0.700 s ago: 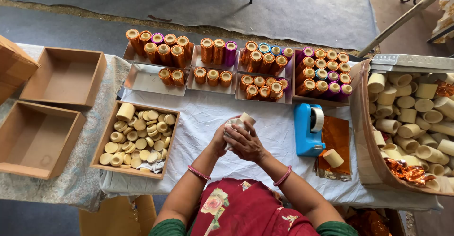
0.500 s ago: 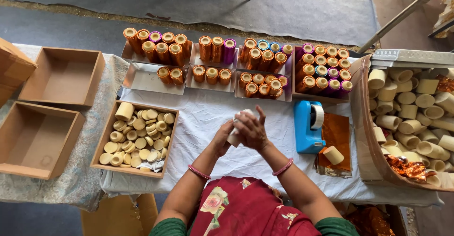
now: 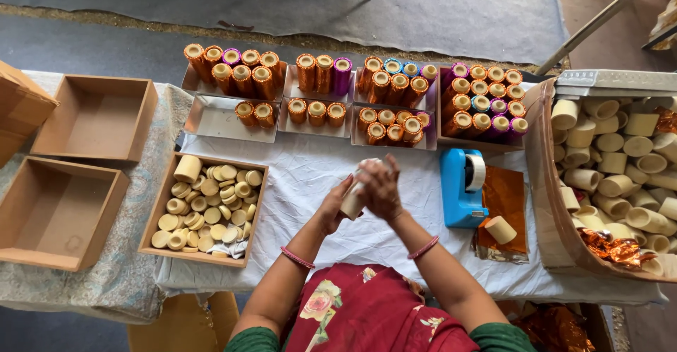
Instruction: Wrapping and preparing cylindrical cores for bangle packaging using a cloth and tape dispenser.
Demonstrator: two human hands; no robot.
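My left hand (image 3: 334,205) and my right hand (image 3: 381,187) meet over the white cloth (image 3: 303,176), both closed around one cream cardboard tube (image 3: 353,198) held between the palms. The tube's upper end is hidden by my right fingers. To the left, a cardboard box (image 3: 161,207) holds several cream discs and short tubes. Behind the hands, trays (image 3: 218,119) carry rows of tubes wrapped in orange, purple and blue foil.
A blue tape dispenser (image 3: 462,188) stands right of my hands, beside orange foil sheets (image 3: 505,204) with a bare tube (image 3: 501,229) on them. A big box (image 3: 546,183) of bare tubes fills the right. Two empty cardboard boxes (image 3: 95,116) lie at the left.
My hands have shifted a little to the right and turned the tube between them; my right hand now covers its top. Nothing else on the table moved.
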